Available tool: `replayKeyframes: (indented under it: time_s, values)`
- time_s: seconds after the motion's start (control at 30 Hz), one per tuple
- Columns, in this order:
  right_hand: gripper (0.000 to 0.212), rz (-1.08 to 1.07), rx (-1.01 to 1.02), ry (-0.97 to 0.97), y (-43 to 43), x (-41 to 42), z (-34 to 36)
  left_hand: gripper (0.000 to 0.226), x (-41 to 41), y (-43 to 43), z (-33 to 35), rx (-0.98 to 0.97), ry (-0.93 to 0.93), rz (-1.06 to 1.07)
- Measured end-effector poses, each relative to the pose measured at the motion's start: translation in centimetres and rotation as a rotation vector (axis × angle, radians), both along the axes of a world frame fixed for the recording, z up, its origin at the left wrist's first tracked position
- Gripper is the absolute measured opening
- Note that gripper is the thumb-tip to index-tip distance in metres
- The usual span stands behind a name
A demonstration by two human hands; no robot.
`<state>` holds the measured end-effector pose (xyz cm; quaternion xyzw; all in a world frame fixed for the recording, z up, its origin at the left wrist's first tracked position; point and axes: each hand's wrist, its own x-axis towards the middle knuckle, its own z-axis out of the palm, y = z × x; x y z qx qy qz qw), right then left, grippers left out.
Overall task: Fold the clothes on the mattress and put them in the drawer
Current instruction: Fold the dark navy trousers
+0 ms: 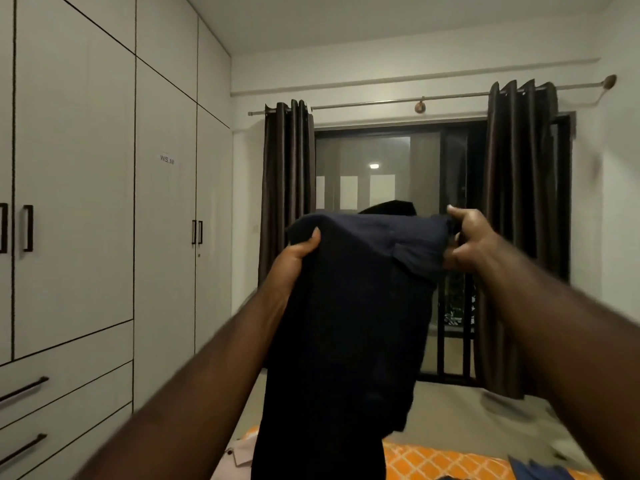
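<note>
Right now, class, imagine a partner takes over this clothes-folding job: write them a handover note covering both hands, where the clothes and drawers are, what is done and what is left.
Left hand: grips the top left edge of the dark navy garment.
Right hand: pinches its top right corner; the garment hangs unfolded above the mattress.
On the mattress: a pale shirt and a blue cloth, both loose, partly in view.
Wardrobe drawers, at left: closed.
Done: no folded item in view.
Left: fold all three, open a drawer, put them in.
</note>
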<state>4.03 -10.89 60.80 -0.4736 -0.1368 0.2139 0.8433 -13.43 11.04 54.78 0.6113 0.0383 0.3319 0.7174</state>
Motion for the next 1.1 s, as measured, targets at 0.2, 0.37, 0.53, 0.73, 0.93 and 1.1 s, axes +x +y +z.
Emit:
replayKeyframes:
  time_s: [0.2, 0.37, 0.53, 0.73, 0.93, 1.1]
  values:
    - [0.057, 0.206, 0.055, 0.084, 3.1, -3.5, -11.3, 0.052, 0.3, -0.3, -0.5, -0.029, 0.030, -0.006]
    - [0.035, 0.040, 0.035, 0.122, 3.9, -4.1, -18.5, 0.041, 0.3, -0.3, -1.7, 0.056, 0.086, -0.095]
    - [0.070, 0.205, 0.131, 0.037, 5.6, -3.5, -16.1, 0.030, 0.3, 2.8, -1.3, 0.008, 0.294, 0.148]
    - [0.034, 0.324, 0.120, -0.161, 5.9, -5.2, -15.0, 0.020, -0.3, 5.6, -1.2, -0.137, 0.477, 0.210]
    - [0.090, 0.103, 0.050, -0.245, 7.6, -6.2, -13.9, 0.059, -1.2, 5.9, -5.4, -0.064, 0.524, 0.084]
    - [0.093, 0.003, 0.100, -0.199, 8.5, -6.1, -13.7, 0.080, -0.9, 6.1, -7.4, 0.037, 0.322, 0.054]
